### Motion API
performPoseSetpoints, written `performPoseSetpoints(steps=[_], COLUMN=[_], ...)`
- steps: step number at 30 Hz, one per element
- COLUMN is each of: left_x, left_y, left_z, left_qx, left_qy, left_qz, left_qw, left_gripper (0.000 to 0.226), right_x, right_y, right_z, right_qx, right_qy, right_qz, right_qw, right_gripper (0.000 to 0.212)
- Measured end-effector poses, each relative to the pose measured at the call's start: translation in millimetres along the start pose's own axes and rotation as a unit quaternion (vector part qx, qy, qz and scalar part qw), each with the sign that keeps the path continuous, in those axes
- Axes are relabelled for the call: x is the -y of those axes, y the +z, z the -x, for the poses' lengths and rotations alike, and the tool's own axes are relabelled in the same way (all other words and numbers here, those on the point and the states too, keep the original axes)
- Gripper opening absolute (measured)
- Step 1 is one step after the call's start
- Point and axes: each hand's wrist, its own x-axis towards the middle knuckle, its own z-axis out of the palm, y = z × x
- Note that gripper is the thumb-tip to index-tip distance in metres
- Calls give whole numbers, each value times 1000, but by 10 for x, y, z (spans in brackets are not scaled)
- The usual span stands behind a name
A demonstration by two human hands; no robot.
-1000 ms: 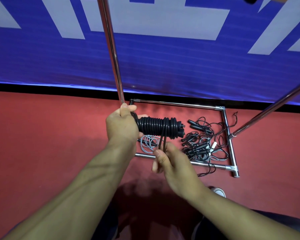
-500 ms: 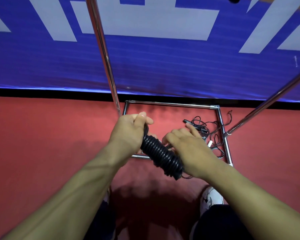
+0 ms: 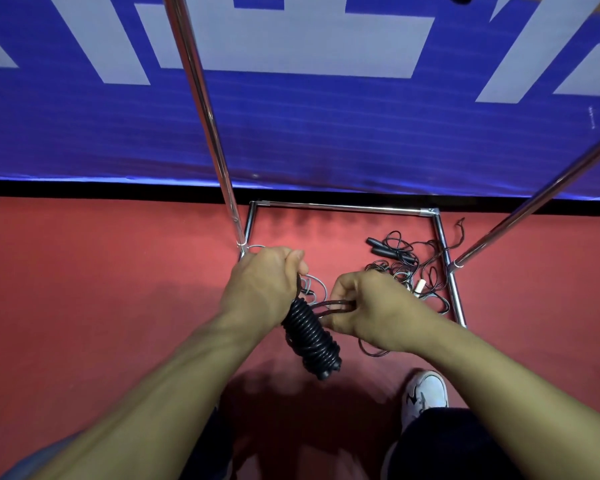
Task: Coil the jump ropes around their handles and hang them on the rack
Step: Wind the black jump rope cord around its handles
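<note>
Gripping the coiled rope upright in your left hand steadies it while your right hand fingers pinch its loose strands taut for tucking.

Both forearms reach forward and down, hands close together. The left hand has its fingers curled in a tight grip around the upper end of the coiled jump rope. The right hand, just beside that grip, pinches loose strands.

No text can be read; the blue banner shows only cropped white shapes.
</note>
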Motion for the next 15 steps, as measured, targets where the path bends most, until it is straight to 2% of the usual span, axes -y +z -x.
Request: performPoseSetpoints(steps=[4, 7, 8, 9, 12, 15], left_x=[27, 38, 33, 27, 17, 23], left_y=[-5, 7, 15, 23, 73, 126], left_z=[-4, -54, -74, -85, -96, -96], left_qx=[-82, -147, -160, -168, -161, -125], left_qy=[12, 6, 3, -1, -1, 10], left_qz=[0, 26, 34, 42, 50, 44], left_qw=[997, 989, 987, 985, 986, 991], left_gripper=[34, 33, 33, 33, 33, 33], right_x=[130, 201, 212, 225, 204, 134], right_y=[94, 130, 143, 157, 168, 62], right_z=[149, 191, 184, 182, 154, 74], right_qx=[57, 47, 35, 15, -100, -157], right_qy=[-19, 10, 17, 15, -14, -11], right_qz=[-189, -315, -326, -310, -163, -99], right_qw=[980, 948, 944, 951, 981, 983], right_gripper=[17, 13, 11, 8, 9, 17])
